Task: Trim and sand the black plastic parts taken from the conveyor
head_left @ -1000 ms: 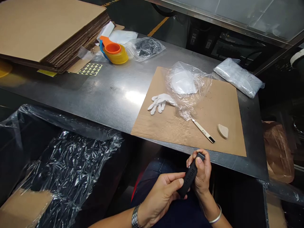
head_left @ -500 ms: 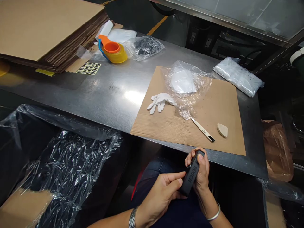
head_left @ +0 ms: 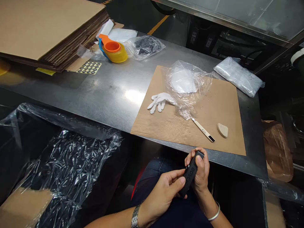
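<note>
A black bar-shaped plastic part with raised "BOSCH" lettering is held in front of my lap, tilted, just off the table's near edge. My left hand pinches its lower end between thumb and fingers. Wrapped round the upper end is my right hand, its thumb pressed on the lettered face. Beyond the hands, on a cardboard sheet, lie a craft knife marked "A26" and a small beige wedge-shaped block. The part's far side is hidden by my fingers.
A white glove and a clear plastic bag lie on the cardboard. Orange tape dispenser, sticker sheet and cardboard stack sit to the left. A plastic-lined bin stands at lower left; a wrapped packet lies at right.
The black part has rotated slightly in my hands, its lettered face turned a little. My left thumb has slid further over the lettering, covering its end.
</note>
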`<action>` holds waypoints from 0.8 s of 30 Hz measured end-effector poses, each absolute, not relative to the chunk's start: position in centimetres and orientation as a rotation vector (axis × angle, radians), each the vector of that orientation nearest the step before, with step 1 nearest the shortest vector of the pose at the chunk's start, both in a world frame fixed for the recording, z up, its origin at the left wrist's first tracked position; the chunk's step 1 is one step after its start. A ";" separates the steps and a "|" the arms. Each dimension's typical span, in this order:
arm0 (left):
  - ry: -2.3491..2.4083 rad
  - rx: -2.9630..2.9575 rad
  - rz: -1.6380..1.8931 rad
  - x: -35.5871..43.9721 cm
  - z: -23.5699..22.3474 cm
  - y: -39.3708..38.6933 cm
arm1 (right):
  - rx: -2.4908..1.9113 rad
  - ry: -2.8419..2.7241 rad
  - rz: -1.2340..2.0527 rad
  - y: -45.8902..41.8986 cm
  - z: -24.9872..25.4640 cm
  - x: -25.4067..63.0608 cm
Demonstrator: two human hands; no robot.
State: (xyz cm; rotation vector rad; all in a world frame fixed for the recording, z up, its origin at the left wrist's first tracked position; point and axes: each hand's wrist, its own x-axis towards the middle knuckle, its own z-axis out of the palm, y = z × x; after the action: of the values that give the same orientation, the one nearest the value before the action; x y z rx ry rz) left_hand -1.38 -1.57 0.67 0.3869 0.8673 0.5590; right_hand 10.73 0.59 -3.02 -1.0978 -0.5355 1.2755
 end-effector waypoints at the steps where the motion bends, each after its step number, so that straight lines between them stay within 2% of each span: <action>1: 0.844 0.401 0.557 -1.5 0.8 -1.5 | -1.096 -0.511 1.287 0.7 -3.0 10.7; 14: 0.768 0.434 0.539 -1.9 1.5 -1.1 | -1.085 -0.397 1.360 1.6 -2.8 10.6; 24: 0.765 0.410 0.593 -1.6 0.3 -0.9 | -1.209 -0.603 1.284 2.0 -2.8 10.7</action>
State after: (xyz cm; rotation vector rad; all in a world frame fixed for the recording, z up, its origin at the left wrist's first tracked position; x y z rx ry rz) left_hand -1.59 -0.94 0.33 0.4100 0.7652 0.5934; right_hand 10.66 2.04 -2.78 -1.2091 -0.6034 1.2838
